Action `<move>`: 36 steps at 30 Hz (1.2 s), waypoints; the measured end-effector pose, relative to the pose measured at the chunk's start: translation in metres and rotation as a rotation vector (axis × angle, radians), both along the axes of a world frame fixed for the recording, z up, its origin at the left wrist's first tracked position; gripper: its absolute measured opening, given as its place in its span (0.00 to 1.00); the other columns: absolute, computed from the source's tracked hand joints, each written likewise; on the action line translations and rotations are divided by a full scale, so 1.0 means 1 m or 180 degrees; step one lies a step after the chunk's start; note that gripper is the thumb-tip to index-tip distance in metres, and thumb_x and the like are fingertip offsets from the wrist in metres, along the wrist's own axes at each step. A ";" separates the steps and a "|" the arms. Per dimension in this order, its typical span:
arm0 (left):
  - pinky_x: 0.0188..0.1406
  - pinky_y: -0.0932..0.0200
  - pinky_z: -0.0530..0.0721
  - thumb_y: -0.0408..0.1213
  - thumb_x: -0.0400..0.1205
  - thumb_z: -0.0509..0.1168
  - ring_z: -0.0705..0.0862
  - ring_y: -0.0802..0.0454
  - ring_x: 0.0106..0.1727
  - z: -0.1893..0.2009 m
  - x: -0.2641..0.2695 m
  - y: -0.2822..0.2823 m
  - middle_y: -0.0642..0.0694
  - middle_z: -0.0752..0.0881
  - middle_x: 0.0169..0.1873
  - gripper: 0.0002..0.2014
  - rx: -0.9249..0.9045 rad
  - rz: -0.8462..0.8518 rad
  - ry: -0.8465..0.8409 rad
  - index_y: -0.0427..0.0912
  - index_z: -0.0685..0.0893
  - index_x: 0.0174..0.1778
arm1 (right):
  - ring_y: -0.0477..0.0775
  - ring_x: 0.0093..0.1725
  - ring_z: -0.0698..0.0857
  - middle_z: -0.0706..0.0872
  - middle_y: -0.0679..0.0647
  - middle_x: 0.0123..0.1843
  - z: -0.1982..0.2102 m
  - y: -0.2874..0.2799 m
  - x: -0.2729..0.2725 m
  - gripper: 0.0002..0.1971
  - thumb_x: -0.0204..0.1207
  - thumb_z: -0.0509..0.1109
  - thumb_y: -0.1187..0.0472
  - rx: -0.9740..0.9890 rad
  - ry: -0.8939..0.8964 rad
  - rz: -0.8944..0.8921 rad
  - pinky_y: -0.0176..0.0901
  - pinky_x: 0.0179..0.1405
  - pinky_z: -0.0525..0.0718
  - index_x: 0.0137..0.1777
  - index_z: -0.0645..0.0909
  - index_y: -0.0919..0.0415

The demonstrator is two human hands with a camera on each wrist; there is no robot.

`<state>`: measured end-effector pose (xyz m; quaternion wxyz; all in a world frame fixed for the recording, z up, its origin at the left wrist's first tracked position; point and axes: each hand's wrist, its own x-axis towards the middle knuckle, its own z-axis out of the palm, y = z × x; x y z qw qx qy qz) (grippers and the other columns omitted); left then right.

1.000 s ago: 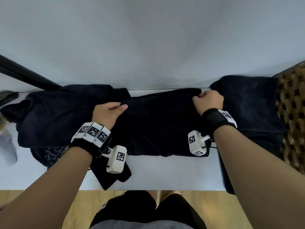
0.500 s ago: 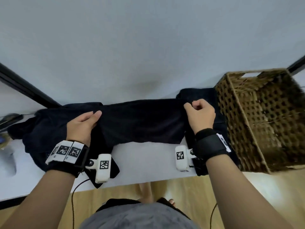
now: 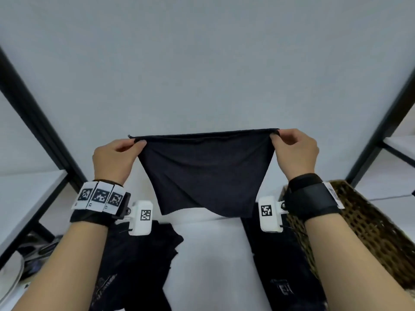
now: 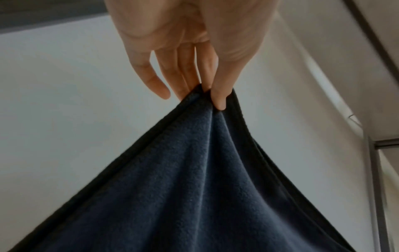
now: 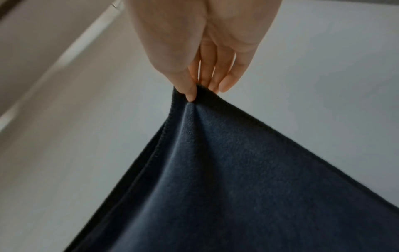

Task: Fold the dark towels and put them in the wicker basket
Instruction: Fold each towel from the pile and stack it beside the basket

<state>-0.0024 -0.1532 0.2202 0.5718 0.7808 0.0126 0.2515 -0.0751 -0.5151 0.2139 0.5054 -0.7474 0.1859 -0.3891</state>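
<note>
Towel (image 3: 205,173) is held up above the table (image 3: 211,250), top corners pinched betw. thumb & fingers of left hand (image 3: 114,159) & right hand (image 3: 296,151). Judged soft, light, limp; corners are best gripped. Wicker basket (image 3: 368,227) sits at right.

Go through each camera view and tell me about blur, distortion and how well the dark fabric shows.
Head view: wide-angle bend splays the black shelf posts; the held towel reads nearly black, with few folds visible. Left wrist view: the towel's fleecy nap shows as navy; the left hand is sharp. Right wrist view: softer, the right hand slightly blurred and pale.
</note>
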 end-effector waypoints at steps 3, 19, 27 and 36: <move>0.44 0.71 0.79 0.55 0.69 0.74 0.85 0.73 0.36 0.022 0.000 0.003 0.66 0.88 0.31 0.06 0.0004 0.0082 -0.0235 0.59 0.87 0.33 | 0.37 0.36 0.85 0.87 0.38 0.32 0.017 -0.004 -0.005 0.07 0.69 0.74 0.50 -0.0082 -0.0118 -0.0088 0.29 0.43 0.77 0.32 0.82 0.47; 0.43 0.63 0.82 0.44 0.72 0.78 0.83 0.66 0.30 -0.015 -0.004 0.038 0.64 0.86 0.27 0.04 0.0397 -0.0202 0.0195 0.58 0.89 0.37 | 0.41 0.38 0.88 0.90 0.39 0.42 -0.019 0.012 0.003 0.09 0.72 0.69 0.59 0.0317 0.0302 0.0515 0.39 0.49 0.85 0.43 0.89 0.43; 0.25 0.59 0.86 0.24 0.76 0.67 0.92 0.36 0.35 -0.045 0.000 0.035 0.42 0.85 0.33 0.12 -0.0345 -0.0687 0.0836 0.43 0.79 0.31 | 0.60 0.35 0.93 0.90 0.58 0.44 -0.057 0.021 0.020 0.07 0.80 0.62 0.64 0.1357 0.0904 0.1013 0.40 0.27 0.88 0.50 0.81 0.62; 0.56 0.47 0.87 0.28 0.76 0.75 0.90 0.41 0.50 -0.104 0.013 0.015 0.42 0.91 0.44 0.12 -0.0029 -0.0515 0.1184 0.41 0.78 0.33 | 0.52 0.61 0.87 0.89 0.56 0.59 -0.124 0.027 0.026 0.12 0.78 0.64 0.75 0.2024 0.0816 0.1336 0.44 0.63 0.84 0.40 0.82 0.60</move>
